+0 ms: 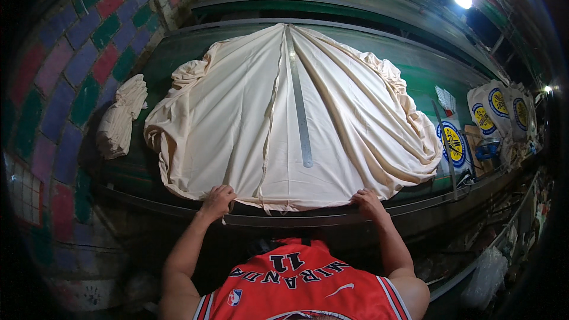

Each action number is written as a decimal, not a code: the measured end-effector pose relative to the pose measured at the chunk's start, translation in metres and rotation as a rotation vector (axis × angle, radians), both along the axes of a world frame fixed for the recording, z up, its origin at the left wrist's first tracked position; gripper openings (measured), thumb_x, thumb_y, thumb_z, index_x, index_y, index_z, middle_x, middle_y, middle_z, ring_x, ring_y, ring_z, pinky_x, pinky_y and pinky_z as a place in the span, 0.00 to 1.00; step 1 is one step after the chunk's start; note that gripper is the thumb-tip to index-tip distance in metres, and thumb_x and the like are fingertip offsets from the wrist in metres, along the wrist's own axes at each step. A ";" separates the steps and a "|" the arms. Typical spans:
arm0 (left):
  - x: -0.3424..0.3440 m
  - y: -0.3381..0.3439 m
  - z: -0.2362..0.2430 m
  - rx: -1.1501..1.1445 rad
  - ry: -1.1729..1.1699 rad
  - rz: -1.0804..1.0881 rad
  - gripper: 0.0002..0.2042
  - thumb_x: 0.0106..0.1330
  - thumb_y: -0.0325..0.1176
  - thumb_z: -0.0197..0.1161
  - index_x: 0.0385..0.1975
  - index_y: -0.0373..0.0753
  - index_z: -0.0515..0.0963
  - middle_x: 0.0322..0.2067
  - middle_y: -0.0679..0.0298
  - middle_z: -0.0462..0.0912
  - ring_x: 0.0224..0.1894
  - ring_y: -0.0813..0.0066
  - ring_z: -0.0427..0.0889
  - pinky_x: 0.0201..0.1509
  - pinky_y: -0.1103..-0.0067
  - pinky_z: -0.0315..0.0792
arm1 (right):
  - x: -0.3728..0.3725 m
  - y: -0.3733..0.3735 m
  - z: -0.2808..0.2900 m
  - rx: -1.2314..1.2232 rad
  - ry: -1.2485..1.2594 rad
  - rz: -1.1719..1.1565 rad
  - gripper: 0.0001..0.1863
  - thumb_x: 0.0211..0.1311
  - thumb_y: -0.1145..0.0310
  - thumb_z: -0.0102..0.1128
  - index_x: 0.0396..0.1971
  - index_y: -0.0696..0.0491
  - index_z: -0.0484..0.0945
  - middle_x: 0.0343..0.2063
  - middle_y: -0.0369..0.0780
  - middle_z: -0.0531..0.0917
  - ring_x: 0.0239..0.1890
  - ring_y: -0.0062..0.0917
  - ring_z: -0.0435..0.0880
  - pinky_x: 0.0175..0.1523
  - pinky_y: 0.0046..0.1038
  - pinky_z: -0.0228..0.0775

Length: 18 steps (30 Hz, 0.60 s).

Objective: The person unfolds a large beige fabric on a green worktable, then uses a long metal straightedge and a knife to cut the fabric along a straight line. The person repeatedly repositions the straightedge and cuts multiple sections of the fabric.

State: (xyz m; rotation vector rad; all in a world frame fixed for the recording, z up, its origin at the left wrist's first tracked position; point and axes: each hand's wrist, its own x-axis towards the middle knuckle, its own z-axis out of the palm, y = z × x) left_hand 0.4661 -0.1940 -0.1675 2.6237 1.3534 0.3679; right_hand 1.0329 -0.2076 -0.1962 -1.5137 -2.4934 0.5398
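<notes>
A large cream cloth (pixel 237 124) lies spread on a long green table, fanning out from a gathered point at the far edge. Bunched folds run along its left and right sides. On top of it, near the middle, rests a long metal ruler (pixel 301 118), pointing from the far edge toward me. My left hand (pixel 219 200) is closed on the cloth's near edge, left of centre. Farther right along that same edge, my right hand (pixel 367 202) pinches the cloth with its fingers together. Between the two hands the near edge runs roughly straight.
A folded cream bundle (pixel 122 117) lies on the table's left end, by a painted brick wall (pixel 74 65). At the right are pieces with round yellow and blue prints (pixel 453 144) and a blue tool (pixel 488 149). A metal rail (pixel 296 220) borders the near side.
</notes>
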 end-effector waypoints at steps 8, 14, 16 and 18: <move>0.001 0.017 -0.024 -0.346 0.144 0.019 0.05 0.53 0.28 0.61 0.29 0.39 0.80 0.34 0.56 0.79 0.42 0.55 0.80 0.45 0.61 0.74 | 0.004 0.007 -0.008 -0.177 -0.044 -0.024 0.13 0.47 0.74 0.57 0.34 0.46 0.85 0.36 0.38 0.82 0.48 0.37 0.79 0.54 0.46 0.66; -0.003 0.044 -0.013 -0.740 0.240 0.106 0.10 0.53 0.35 0.67 0.31 0.35 0.83 0.30 0.54 0.83 0.36 0.57 0.83 0.40 0.66 0.75 | 0.007 0.008 0.002 -0.178 -0.084 0.013 0.12 0.55 0.68 0.59 0.39 0.45 0.86 0.36 0.38 0.84 0.46 0.36 0.81 0.51 0.43 0.69; -0.002 0.057 0.002 -0.988 0.252 0.068 0.19 0.53 0.47 0.72 0.32 0.35 0.85 0.26 0.53 0.85 0.31 0.65 0.83 0.37 0.70 0.74 | 0.011 0.011 0.009 -0.366 0.100 -0.120 0.10 0.62 0.65 0.58 0.37 0.51 0.85 0.32 0.41 0.85 0.39 0.35 0.84 0.45 0.39 0.72; 0.009 0.064 0.014 -1.002 0.358 0.099 0.22 0.54 0.52 0.70 0.33 0.35 0.85 0.32 0.50 0.85 0.37 0.57 0.84 0.42 0.67 0.75 | 0.017 0.018 0.015 -0.429 0.197 -0.295 0.13 0.66 0.62 0.58 0.37 0.54 0.85 0.30 0.43 0.86 0.35 0.34 0.85 0.41 0.36 0.74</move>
